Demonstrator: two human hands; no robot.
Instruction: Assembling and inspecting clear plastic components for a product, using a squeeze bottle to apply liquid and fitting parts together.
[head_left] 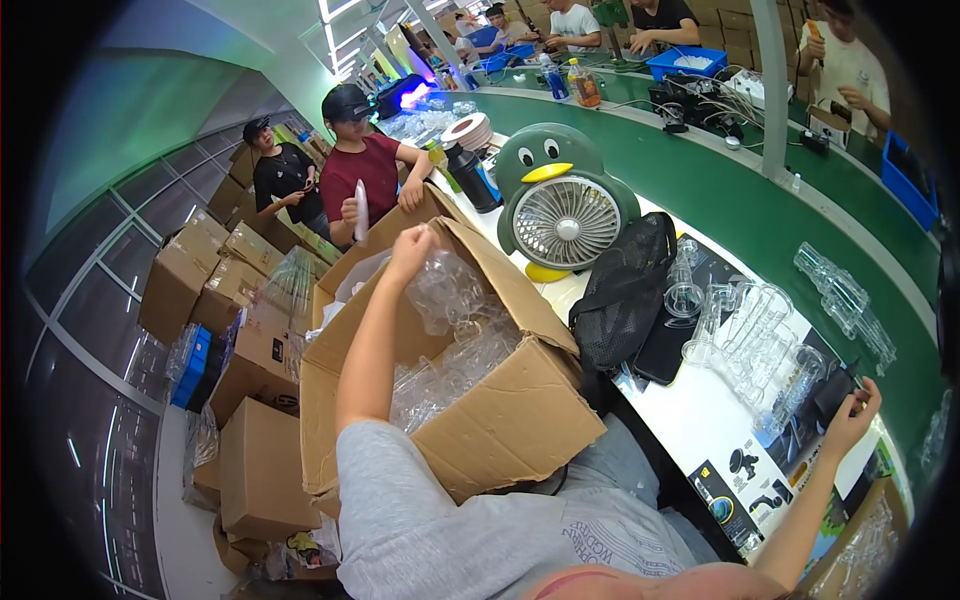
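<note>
Over the open cardboard box [505,425] at the centre of the frame, the left hand [410,252] has its fingers bent and drawn together on the top of some crumpled clear plastic [442,290], which hangs inside the box near its far wall. Below that plastic, a heap of clear plastic pieces [450,380] fills part of the box. At the lower right of the frame, the right hand [850,412] is half curled, thumb close to the fingers, beside a small dark object [832,392] at the edge of the bench [655,425]; I cannot tell whether it grips anything. Just to the left of that hand, more clear parts [750,335] lie bunched on the bench, and another transparent cluster [845,295] rests on the green belt [720,190] at the right of the frame. A black mesh bag [625,290] sits near the middle of the bench, beside a green desk fan [567,225] (penguin-shaped, with a yellow beak above the grille). At the upper left of the frame, a co-worker in a dark red shirt [352,165] holds a pale, elongated object [361,208], and stacked cartons [265,470] stand at the lower left.
</note>
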